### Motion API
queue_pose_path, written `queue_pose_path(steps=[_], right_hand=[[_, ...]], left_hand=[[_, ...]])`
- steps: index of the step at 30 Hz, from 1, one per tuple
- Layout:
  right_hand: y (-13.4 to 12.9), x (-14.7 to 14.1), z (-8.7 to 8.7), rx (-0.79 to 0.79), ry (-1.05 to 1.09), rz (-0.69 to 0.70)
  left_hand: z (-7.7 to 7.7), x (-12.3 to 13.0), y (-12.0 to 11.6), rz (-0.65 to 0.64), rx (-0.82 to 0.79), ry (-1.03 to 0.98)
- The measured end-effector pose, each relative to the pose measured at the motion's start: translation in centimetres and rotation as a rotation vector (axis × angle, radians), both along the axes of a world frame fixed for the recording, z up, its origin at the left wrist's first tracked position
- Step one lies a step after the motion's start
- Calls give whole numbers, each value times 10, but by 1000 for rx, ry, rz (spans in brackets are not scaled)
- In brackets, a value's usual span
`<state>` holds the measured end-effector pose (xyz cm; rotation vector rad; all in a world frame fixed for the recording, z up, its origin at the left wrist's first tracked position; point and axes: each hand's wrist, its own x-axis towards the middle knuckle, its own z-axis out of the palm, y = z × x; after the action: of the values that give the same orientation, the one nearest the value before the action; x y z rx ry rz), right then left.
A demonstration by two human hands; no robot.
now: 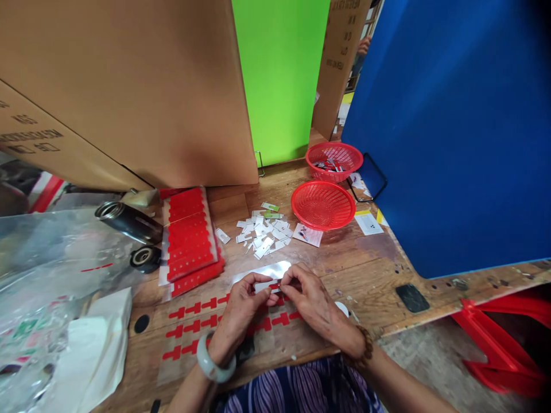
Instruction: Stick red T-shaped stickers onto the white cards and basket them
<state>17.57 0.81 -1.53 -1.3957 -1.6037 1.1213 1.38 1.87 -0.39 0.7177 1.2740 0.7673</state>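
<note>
Close together near the table's front edge, both hands work over a clear sheet with rows of red T-shaped stickers. My left hand pinches a small white card between thumb and fingers. At the card's right end, the fingertips of my right hand are pressed together; what they pinch is too small to name. Beyond the hands lies a loose pile of small white cards, with a couple of green ones at its top. Left of the pile sits a stack of red sticker sheets.
Two red baskets stand behind on the right, the rear one holding small pieces. A dark flask, its lid and plastic bags lie left. Cardboard, green and blue panels rise behind.
</note>
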Motion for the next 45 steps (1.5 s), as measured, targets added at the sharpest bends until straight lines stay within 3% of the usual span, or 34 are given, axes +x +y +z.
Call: queue_pose_path(steps=[10,15,21,31,45], right_hand=[[5,3,1,-70,-7,26],[7,3,8,-133,9,21],[4,0,10,-51,7,57],[11,4,0,-128,12,17],[2,-4,-7,56,-154,4]], left_hand=[[-4,2,-1,6,-24,-58],[-3,5,-1,-9,23,47],[0,8,-1,4,134,203],[-3,2,2,-5,3,-3],[-8,0,0,28,-1,-15]])
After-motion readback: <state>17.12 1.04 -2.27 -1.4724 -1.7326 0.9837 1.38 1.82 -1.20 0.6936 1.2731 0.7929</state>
